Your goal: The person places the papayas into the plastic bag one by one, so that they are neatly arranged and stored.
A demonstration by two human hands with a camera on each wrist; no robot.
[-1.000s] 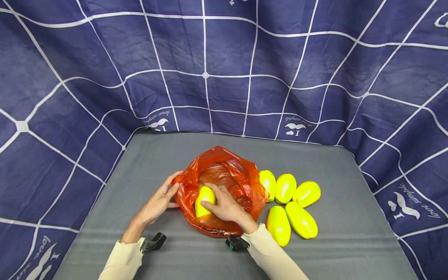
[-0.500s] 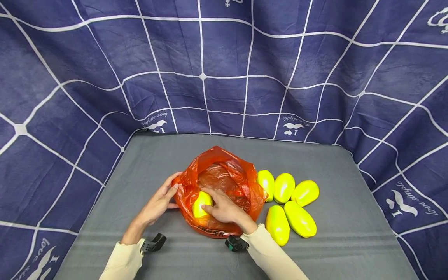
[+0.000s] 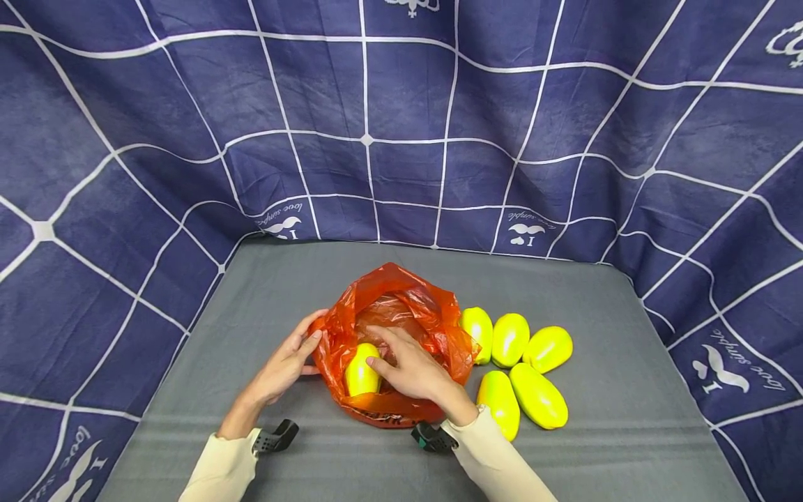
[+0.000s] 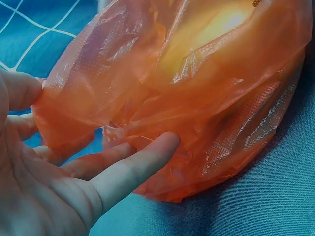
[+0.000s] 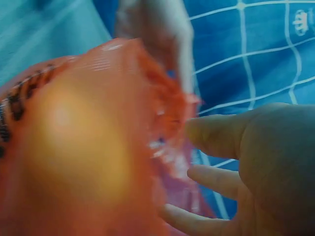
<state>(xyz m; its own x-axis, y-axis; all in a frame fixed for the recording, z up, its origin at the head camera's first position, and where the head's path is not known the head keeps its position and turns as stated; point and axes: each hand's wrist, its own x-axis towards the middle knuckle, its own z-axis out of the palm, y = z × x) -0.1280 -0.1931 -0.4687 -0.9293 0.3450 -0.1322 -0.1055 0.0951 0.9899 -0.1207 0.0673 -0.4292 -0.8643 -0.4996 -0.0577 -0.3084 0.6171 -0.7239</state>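
A red plastic bag [image 3: 401, 293] sits mouth up on the grey cloth. In it a yellow, oblong, mango-like fruit [image 3: 362, 373] stands near the left side; its glow also comes through the bag wall [image 4: 192, 123] in the left wrist view. My left hand [image 3: 285, 359] holds the bag's left rim between thumb and fingers. Over the bag's mouth, my right hand [image 3: 408, 362] has its fingers spread and grips nothing, the thumb close beside the fruit. The right wrist view shows these fingers [image 5: 216, 182] apart near the blurred bag rim.
Several more yellow fruits [image 3: 539, 395] lie to the right of the bag; the nearest of them [image 3: 475, 335] is right at its side. A dark blue curtain [image 3: 401, 167] with white lines rises around the grey surface [image 3: 282, 272]. Both wrists carry dark straps.
The yellow fruit has gone lower into the bag. My right hand has let go of it, spread its fingers and lifted slightly to the right. My left hand has stayed at the rim.
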